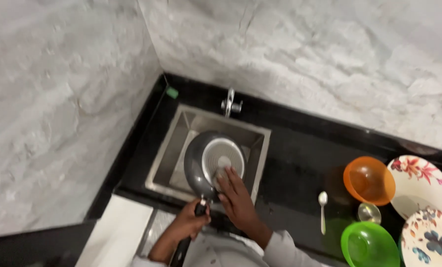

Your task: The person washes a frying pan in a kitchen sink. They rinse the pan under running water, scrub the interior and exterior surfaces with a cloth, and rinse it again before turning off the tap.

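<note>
1. While the left hand is clamped on its handle, the frying pan tilts over the sink, underside up, so the right hand can press flat against it.
2. Dark grey pan, pale ringed base.
3. At three o'clock on the table: spoon, orange bowl.

A glossy black worktop runs along the marble-patterned wall and turns the corner, with a steel sink sunk into it. To the right of the sink a spoon lies alone. Further right stand an orange bowl, a green bowl and a small glass between them, then two floral plates at the edge. A small green sponge sits in the far corner.
</note>
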